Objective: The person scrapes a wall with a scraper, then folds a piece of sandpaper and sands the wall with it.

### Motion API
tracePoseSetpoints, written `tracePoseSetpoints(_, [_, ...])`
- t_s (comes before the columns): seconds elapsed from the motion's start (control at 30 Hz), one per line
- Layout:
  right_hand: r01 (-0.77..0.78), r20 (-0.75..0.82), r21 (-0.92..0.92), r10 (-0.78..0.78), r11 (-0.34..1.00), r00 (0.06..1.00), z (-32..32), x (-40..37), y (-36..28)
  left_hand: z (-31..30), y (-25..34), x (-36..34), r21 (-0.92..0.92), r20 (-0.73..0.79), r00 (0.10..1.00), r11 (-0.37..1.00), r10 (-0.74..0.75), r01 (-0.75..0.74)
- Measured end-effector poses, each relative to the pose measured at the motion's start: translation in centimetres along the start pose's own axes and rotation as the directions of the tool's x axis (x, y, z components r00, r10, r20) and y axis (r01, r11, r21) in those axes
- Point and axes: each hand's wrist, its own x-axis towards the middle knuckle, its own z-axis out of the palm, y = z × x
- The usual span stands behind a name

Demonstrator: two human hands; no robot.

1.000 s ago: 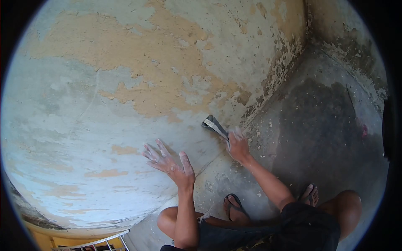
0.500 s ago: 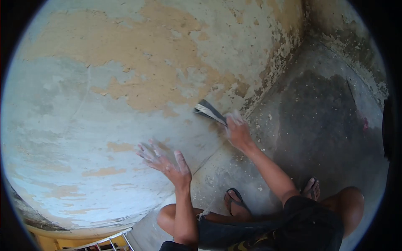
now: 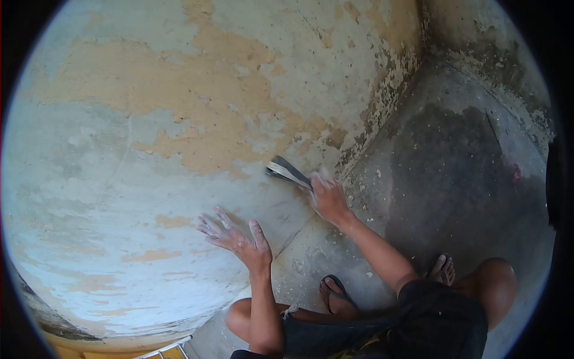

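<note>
Item: folded strip (image 3: 290, 171), dark grey with a pale layer showing; lying slantwise at the centre of the frame, its free end pointing up and left. I am not able to name its material.

Item: right hand (image 3: 329, 200), just right of centre; gripping the strip by its near end, presumably leaving the far length free towards the wall (image 3: 149, 131). Whether strip and wall are touching, I cannot tell.

Item: left hand (image 3: 242, 240), below and left of centre; holding nothing, fingers spreading, thumb standing apart, white powder coating the skin. It is perhaps being held there for balance; contact with the wall is not showing clearly.

Item: the wall itself, filling the left and top; showing a pale, streaky coat, tan patches and flaking edges, with a dark, crumbling band running towards the upper-right corner.

Item: floor (image 3: 371, 245), grey, carrying pale specks; a large dark stain (image 3: 445, 167) is spreading at right.

Item: sandals (image 3: 341, 288), on feet at lower centre and lower right; the knees are pointing wide apart, apparently for a steady, low position.

Item: metal frame (image 3: 173, 346), ladder-like, partly showing at the bottom left.
</note>
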Motion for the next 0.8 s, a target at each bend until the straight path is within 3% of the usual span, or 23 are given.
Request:
tracePoseSetpoints(0.03, [0.012,-0.011,-0.003,-0.012,1.000,1.000,0.3,-0.8,1.0,0.0,0.1,0.2,-0.005,-0.015,1.000,1.000,0.004,-0.004])
tracePoseSetpoints(0.1, [-0.114,0.105,-0.030,0.117,0.993,0.988,0.5,-2.3,2.4,0.0,0.3,0.3,-0.006,-0.037,0.999,1.000,-0.014,0.014])
tracePoseSetpoints(0.3, [-0.006,-0.012,0.014,0.006,1.000,1.000,-0.9,0.5,-0.8,0.4,0.6,-0.7,0.033,0.084,0.996,0.999,-0.030,0.027])
tracePoseSetpoints(0.4, [0.001,-0.106,-0.006,-0.002,1.000,0.994,1.6,-1.5,1.8,0.4,0.3,-0.5,0.026,0.078,0.994,0.997,-0.072,0.070])
tracePoseSetpoints(0.43, [0.013,-0.113,-0.002,-0.013,1.000,0.994,1.4,-2.3,2.2,0.3,0.4,-0.4,0.027,0.064,0.995,0.997,-0.070,0.069])
tracePoseSetpoints(0.5, [-0.097,0.028,-0.001,0.097,0.995,0.995,0.9,-3.2,2.6,0.0,0.6,-0.2,-0.006,0.061,0.993,0.995,-0.100,0.101])
tracePoseSetpoints(0.6, [-0.001,-0.086,0.035,0.004,0.999,0.996,2.4,-2.0,1.3,0.0,0.6,-0.3,0.004,0.055,0.997,0.999,-0.049,0.049])
tracePoseSetpoints(0.7, [0.031,-0.053,0.092,-0.026,0.995,0.998,-0.4,1.5,-2.0,0.4,0.5,-0.7,0.031,0.125,0.991,0.999,-0.041,0.037])
tracePoseSetpoints(0.8, [-0.030,-0.087,0.046,0.034,0.998,0.996,1.7,-0.1,0.6,0.4,0.6,-0.4,0.089,0.155,0.981,0.990,-0.119,0.106])
